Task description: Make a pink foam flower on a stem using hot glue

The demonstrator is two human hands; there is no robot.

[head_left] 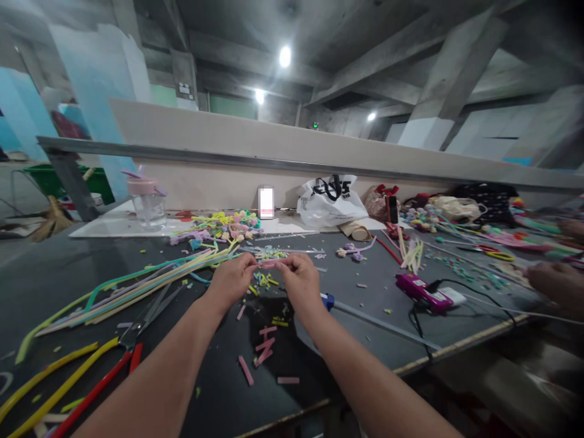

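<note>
Both hands meet above the middle of the dark table. My left hand and my right hand each pinch one end of a short pink pipe-cleaner piece. Cut pink pieces lie on the table below, between my forearms. Yellow scraps are scattered just under the fingers. To the left, long pastel pipe cleaners form a loose bundle. Large scissors with red and yellow handles rest by my left forearm, blades apart.
Behind my hands sits a pile of small pastel flowers. A clear cup, a lit phone and a white bag line the back. At right lie a purple corded device and another person's hand.
</note>
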